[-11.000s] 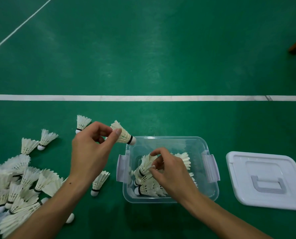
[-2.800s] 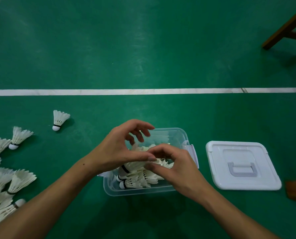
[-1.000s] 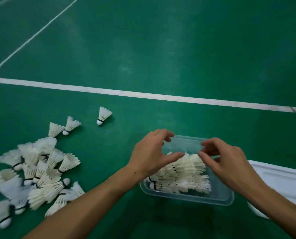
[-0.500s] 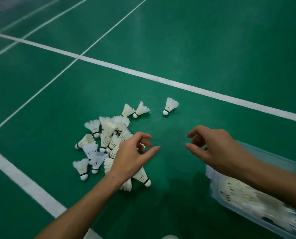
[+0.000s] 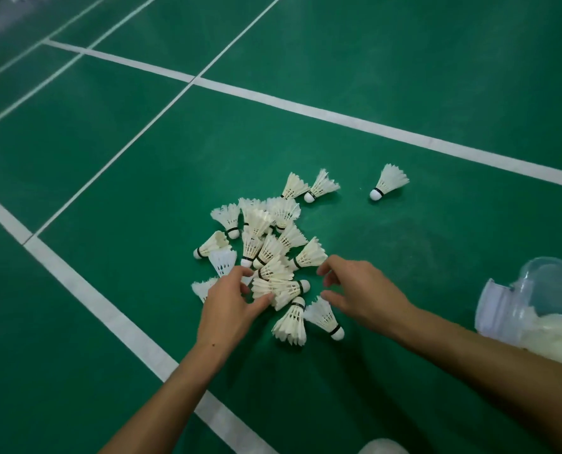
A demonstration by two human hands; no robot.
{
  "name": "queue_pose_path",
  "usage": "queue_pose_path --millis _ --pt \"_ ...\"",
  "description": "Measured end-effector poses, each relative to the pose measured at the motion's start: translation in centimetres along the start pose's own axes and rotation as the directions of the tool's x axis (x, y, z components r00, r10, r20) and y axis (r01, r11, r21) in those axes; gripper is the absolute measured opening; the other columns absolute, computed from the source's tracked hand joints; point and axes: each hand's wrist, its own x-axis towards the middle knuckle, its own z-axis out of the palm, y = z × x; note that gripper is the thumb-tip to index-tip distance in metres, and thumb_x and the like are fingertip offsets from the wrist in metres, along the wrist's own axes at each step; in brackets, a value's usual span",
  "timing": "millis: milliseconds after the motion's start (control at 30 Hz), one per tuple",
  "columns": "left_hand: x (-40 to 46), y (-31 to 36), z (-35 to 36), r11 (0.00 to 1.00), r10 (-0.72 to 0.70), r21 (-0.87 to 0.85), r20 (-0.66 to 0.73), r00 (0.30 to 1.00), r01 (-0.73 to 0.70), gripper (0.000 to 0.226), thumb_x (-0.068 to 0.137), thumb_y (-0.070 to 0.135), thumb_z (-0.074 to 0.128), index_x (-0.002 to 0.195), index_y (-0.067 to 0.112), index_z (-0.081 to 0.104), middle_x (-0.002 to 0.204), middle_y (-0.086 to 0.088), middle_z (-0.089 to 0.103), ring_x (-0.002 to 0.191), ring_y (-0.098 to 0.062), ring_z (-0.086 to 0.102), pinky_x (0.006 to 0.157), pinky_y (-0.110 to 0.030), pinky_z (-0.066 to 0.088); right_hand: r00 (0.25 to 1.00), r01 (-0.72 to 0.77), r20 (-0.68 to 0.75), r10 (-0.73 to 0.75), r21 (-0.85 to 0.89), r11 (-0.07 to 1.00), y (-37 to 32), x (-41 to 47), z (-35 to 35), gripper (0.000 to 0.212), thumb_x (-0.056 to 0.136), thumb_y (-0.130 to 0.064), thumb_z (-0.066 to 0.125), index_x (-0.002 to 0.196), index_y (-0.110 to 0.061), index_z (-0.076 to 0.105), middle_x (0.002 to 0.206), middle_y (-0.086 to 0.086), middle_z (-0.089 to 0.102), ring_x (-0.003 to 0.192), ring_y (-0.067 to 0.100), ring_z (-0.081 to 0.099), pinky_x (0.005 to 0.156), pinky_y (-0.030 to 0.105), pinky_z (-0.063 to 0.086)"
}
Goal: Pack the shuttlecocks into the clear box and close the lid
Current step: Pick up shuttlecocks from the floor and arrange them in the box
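A: Head view, entry one. Pile of shuttlecocks (image 5: 266,244) lies on the green court floor (image 5: 404,77), left of centre. White feather skirts, ribbed and flared into cones; rounded white cork tips, each with a thin black band. They lie on their sides, overlapping, cork ends pointing every way.

B: Strays?

A: One single shuttlecock (image 5: 388,183) lies apart, up and to the right of the pile. A pair sits at the pile's upper edge.

B: Hands?

A: Both bare, palms down, at the near edge of the pile. Left hand (image 5: 230,309) has fingers spread loosely, thumb touching the skirt of a shuttlecock at the heap's bottom. Whether it has closed on anything, I cannot tell. Right hand (image 5: 361,291) is a loose claw with thumb and fingers parted, holding nothing; its fingertips sit just beside the nearest skirts, not clearly touching.

B: Box?

A: Clear box (image 5: 515,296) at the right edge, well apart from the pile, partly cut off. Translucent plastic, rounded corners, a frosted latch flap on its near end. White feathers already fill the part of it that shows. The right forearm crosses in front of it.

B: Floor?

A: Matte green, slightly scuffed, with white painted lines (image 5: 109,309) crossing it.
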Motion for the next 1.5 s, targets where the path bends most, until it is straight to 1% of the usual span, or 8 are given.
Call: queue_pose_path --millis 267,467,633,833,967,1067,1200,1500 --pt "0.8 0.2 3.0 0.988 -0.142 -0.057 0.054 0.988 0.145 0.065 0.065 0.074 0.08 0.12 0.046 0.059 0.102 0.008 0.067 0.095 -0.018 0.062 0.077 -0.038 0.057 0.991 0.086 0.111 -0.07 -0.152 0.985 0.8 0.4 3.1 0.039 0.098 -0.018 0.063 0.135 -0.026 0.052 0.132 -0.004 0.064 0.124 0.022 0.053 0.095 0.043 0.053" --pt "1.5 1.1 4.4 0.955 -0.181 -0.232 0.041 0.983 0.185 0.043 0.073 0.049 0.092 0.108 0.036 0.07 0.11 0.01 0.073 0.098 -0.01 0.067 0.089 -0.04 0.057 0.987 0.106 0.14 -0.08 -0.186 0.977 0.4 -0.1 3.5 0.034 0.101 -0.014 0.058 0.134 -0.024 0.053 0.119 0.001 0.069 0.115 0.025 0.052 0.088 0.042 0.051" --pt "0.1 2.4 2.9 0.967 -0.098 -0.231 0.044 0.994 0.106 0.046 0.074 0.04 0.093 0.113 0.038 0.068 0.098 0.01 0.077 0.088 -0.008 0.075 0.082 -0.044 0.064 0.995 0.083 0.067 -0.072 -0.174 0.981 0.4 -2.2 0.9 0.029 0.102 -0.024 0.059 0.132 -0.026 0.057 0.114 -0.002 0.075 0.112 0.026 0.055 0.081 0.04 0.049" --pt "-3.0 8.5 -0.5 0.958 0.235 -0.166 -0.02 0.972 -0.235 0.037 0.089 0.037 0.081 0.123 0.04 0.066 0.108 0.02 0.068 0.091 0.005 0.062 0.075 -0.026 0.051 0.996 0.012 -0.084 -0.012 -0.009 1.0 2.1 -8.3 -7.6 0.036 0.098 -0.029 0.069 0.13 -0.032 0.054 0.104 -0.013 0.072 0.097 0.016 0.067 0.084 0.042 0.057" --pt "-3.7 15.2 0.0 0.864 0.462 -0.232 0.015 0.887 -0.447 0.03 0.096 0.036 0.07 0.127 0.039 0.066 0.114 0.021 0.069 0.1 -0.005 0.065 0.084 -0.034 0.055 0.97 -0.067 -0.224 0.098 0.143 0.987 4.5 -13.9 -14.1 0.035 0.094 -0.022 0.079 0.124 -0.025 0.062 0.094 -0.012 0.072 0.085 0.011 0.07 0.083 0.039 0.059" --pt "-4.4 20.8 2.3 0.776 0.6 -0.263 0.03 0.799 -0.573 0.025 0.1 0.033 0.069 0.125 0.039 0.067 0.11 0.037 0.064 0.105 -0.001 0.059 0.09 -0.025 0.048 0.901 -0.154 -0.365 0.235 0.239 0.959 7.1 -18.6 -17.8 0.03 0.091 -0.02 0.083 0.116 -0.027 0.067 0.092 -0.011 0.072 0.08 0.006 0.073 0.078 0.036 0.062" --pt "-5.7 26.9 6.0 0.648 0.745 -0.297 0.06 0.664 -0.701 0.027 0.096 0.035 0.065 0.123 0.033 0.068 0.107 0.029 0.066 0.1 -0.01 0.064 0.089 -0.044 0.054 0.76 -0.239 -0.505 0.41 0.369 0.898 11.2 -23.8 -20.0 0.03 0.089 -0.021 0.085 0.112 -0.03 0.067 0.093 -0.009 0.071 0.075 0.007 0.075 0.078 0.039 0.065" --pt "-7.2 31.7 11.2 0.501 0.858 -0.18 0.228 0.46 -0.846 0.027 0.096 0.041 0.063 0.123 0.038 0.066 0.106 0.03 0.066 0.093 -0.009 0.061 0.084 -0.046 0.051 0.518 -0.389 -0.62 0.589 0.443 0.808 16.6 -30.3 -17.1 0.03 0.089 -0.02 0.082 0.114 -0.028 0.067 0.092 -0.013 0.073 0.075 0.003 0.074 0.08 0.039 0.064"
